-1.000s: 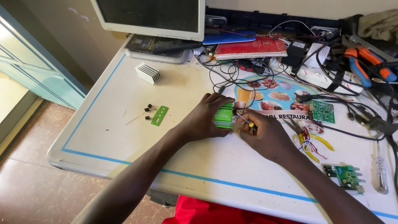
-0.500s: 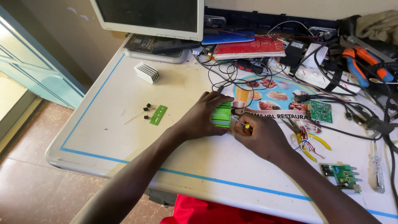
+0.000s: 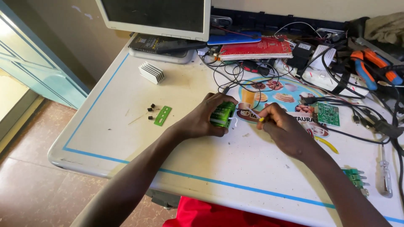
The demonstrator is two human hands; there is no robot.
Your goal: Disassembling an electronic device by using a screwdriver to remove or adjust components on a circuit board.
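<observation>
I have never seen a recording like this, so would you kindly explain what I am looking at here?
There is no machine here: a person wears a camera on the head, so the single view looks down at their own two bare hands over a white table. The left hand grips a small green block. The right hand pinches thin wires beside it. Nearby lie a green strip, a finned heat sink, a green circuit board, a red notebook, pliers, a screwdriver and tangled cables. A monitor stands at the back.
</observation>
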